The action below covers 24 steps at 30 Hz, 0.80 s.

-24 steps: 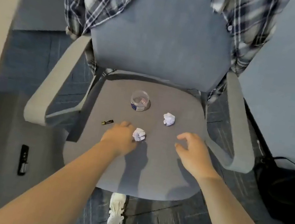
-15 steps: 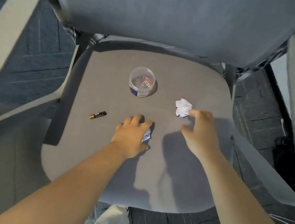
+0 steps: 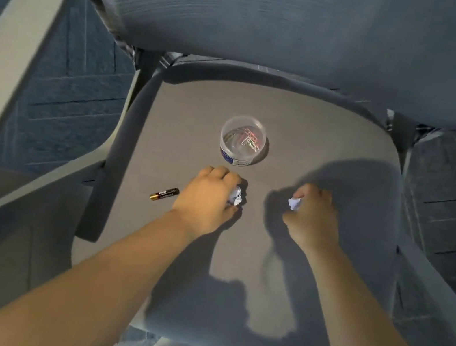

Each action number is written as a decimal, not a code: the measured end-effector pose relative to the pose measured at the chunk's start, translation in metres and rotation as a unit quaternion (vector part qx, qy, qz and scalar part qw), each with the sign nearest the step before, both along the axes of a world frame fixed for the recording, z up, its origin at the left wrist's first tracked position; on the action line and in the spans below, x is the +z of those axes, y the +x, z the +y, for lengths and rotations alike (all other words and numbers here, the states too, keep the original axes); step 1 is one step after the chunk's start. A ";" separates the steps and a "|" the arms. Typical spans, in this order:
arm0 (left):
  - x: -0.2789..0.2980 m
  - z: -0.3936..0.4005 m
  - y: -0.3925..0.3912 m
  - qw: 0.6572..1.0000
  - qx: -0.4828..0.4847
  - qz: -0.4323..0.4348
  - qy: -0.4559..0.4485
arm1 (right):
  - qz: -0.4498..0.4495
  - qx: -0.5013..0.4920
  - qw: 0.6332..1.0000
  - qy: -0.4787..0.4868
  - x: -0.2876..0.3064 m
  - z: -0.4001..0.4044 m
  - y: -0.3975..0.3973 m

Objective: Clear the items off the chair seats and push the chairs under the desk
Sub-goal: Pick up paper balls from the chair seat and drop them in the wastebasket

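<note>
Below your head, the grey chair [image 3: 232,280] is filling nearly the whole view, its backrest [image 3: 292,25] rising across the top and its seat spreading out beneath your arms. On the left, the pale armrest [image 3: 4,103] is sloping down beside the seat, with blue carpet [image 3: 76,91] showing in the gap between them. Your two forearms are reaching in from the bottom edge and casting dark shadows over the middle and right of the seat. Your left hand [image 3: 209,200] is lying knuckles up near the centre of the seat, its fingers curling closed around a crumpled paper ball [image 3: 236,196] that is peeking out on the thumb side. Your right hand [image 3: 315,215] is sitting just beside it to the right, likewise closing into a fist on a second paper ball [image 3: 294,203], of which only a white edge is showing. Just beyond both hands, a round clear tub [image 3: 242,140] of coloured paper clips is standing upright on the seat, apart from your fingers. Left of your left hand, a small battery [image 3: 164,194] is lying on its side on the seat, near your wrist but not touching it.
</note>
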<state>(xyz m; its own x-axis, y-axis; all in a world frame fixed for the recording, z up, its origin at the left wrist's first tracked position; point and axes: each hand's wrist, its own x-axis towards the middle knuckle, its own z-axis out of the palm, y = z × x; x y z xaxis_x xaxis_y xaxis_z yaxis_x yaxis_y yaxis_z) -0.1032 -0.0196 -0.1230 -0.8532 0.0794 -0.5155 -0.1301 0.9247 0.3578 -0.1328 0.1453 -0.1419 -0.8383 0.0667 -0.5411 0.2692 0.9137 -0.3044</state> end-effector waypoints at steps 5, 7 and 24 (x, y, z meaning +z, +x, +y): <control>0.046 -0.001 0.008 0.999 0.047 0.024 -0.010 | 0.031 0.002 0.999 -0.045 0.051 -0.007 0.000; 0.069 -0.002 0.014 0.997 0.069 0.041 -0.015 | 0.049 0.010 0.997 -0.065 0.075 -0.010 0.000; 0.289 -0.007 0.235 0.856 0.465 0.196 -0.111 | 0.114 0.442 0.860 -0.229 0.293 -0.095 0.113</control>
<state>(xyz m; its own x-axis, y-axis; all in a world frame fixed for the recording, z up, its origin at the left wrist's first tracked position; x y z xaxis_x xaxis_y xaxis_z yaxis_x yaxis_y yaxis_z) 0.1321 -0.0268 0.1662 -0.6050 -0.7912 -0.0893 -0.7571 0.5370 0.3722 -0.0197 0.0507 0.1506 -0.5405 -0.8268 -0.1560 -0.5827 0.5016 -0.6395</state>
